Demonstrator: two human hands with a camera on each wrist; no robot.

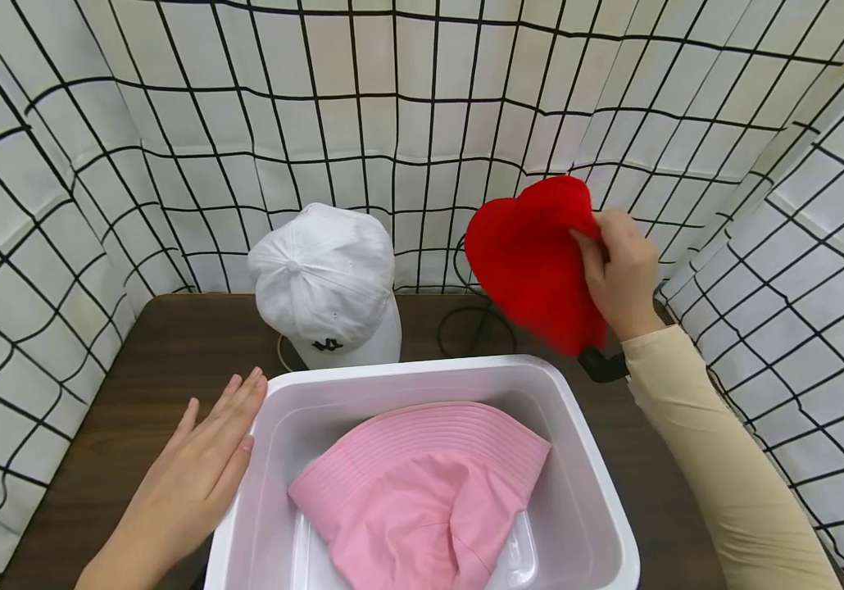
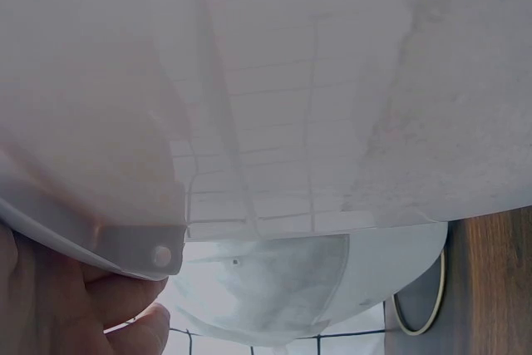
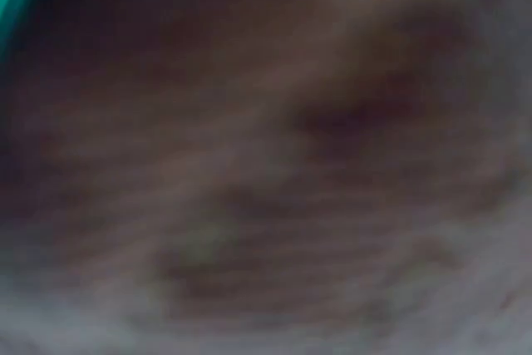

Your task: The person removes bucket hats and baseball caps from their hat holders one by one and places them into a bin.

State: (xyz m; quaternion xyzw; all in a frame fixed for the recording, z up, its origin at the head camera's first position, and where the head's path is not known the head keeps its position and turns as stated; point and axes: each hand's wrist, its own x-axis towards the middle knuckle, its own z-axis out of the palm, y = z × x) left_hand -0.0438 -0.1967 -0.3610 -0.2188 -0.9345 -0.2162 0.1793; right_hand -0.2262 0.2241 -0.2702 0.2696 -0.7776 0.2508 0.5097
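My right hand [image 1: 621, 274] pinches the edge of a red hat [image 1: 533, 262], held up over the back right of the table. Straight-fingered, my left hand [image 1: 197, 467] lies along the left rim of a white plastic tub [image 1: 422, 365]. Its fingertips [image 2: 137, 326] show at the tub's edge in the left wrist view. Inside the tub sits a pink bucket hat [image 1: 429, 500] with a stitched brim. A white baseball cap [image 1: 326, 283] with a dark logo stands behind the tub. The right wrist view is too blurred to make out anything.
Black wire grid panels [image 1: 392, 123] backed with white sheeting enclose the dark wooden table [image 1: 97, 426]. A black wire loop [image 1: 477, 310] stands near the red hat. A dark curved piece [image 1: 602, 366] lies below my right wrist.
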